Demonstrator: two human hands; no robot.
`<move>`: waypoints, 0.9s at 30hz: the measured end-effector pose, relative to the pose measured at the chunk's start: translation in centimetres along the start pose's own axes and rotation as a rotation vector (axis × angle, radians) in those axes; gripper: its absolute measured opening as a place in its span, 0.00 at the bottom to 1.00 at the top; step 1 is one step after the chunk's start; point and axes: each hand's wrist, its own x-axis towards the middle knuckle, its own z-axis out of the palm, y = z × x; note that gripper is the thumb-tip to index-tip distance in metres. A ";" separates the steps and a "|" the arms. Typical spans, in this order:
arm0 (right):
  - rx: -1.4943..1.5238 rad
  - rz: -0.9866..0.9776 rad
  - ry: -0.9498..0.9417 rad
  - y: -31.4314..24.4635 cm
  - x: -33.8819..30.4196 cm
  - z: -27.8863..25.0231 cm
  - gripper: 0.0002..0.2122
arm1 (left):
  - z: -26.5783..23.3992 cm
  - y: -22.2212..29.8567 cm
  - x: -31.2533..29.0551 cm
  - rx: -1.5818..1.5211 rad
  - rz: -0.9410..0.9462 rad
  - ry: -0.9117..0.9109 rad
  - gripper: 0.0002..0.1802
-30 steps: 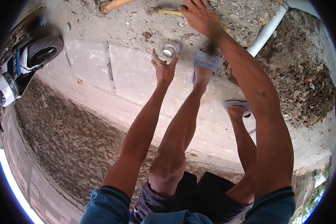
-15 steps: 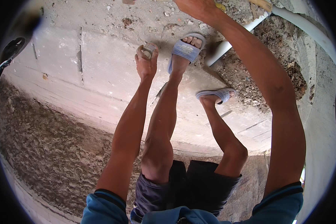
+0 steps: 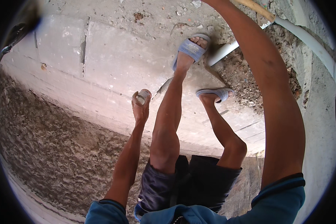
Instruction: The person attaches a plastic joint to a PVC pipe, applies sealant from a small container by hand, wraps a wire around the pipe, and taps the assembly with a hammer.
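My left hand [image 3: 140,105] is closed round a small, pale cylinder [image 3: 142,96], with the fingers and thumb on its sides. It looks like a little cup or pipe fitting, but I cannot tell which. The hand is held left of my left leg, above the pale concrete slab [image 3: 112,56]. My right forearm stretches up past the upper edge of the picture. The right hand itself is cut off, so whatever it touches is hidden.
My feet, in blue-grey slide sandals [image 3: 187,49], stand on the slab. Beside them, a white pipe [image 3: 223,53] crosses a dug-out patch of rubble [image 3: 242,84]. A wooden handle [image 3: 258,9] lies near another white pipe [image 3: 309,38] by the right wall. Rough dark ground [image 3: 59,145] drops off at lower left.
My left hand has drawn back toward me with the pale cylinder still in it. My right arm has reached farther up, taking the hand out of the picture.
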 end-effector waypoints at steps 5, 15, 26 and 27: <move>-0.042 0.085 -0.059 2.4 1.5 1.5 0.32 | -0.5 -2.3 -2.4 -0.056 -0.020 -0.052 0.46; 0.324 0.198 -0.483 -7.2 0.1 -6.9 0.23 | -5.8 -4.3 -8.6 0.000 -0.009 -0.046 0.46; 1.046 0.445 -0.615 -15.3 -33.0 -21.9 0.25 | -12.4 -7.2 -11.5 0.135 0.067 -0.004 0.48; 1.095 0.485 -0.615 -15.4 -36.9 -22.6 0.23 | -12.9 -7.3 -11.7 0.139 0.077 0.012 0.47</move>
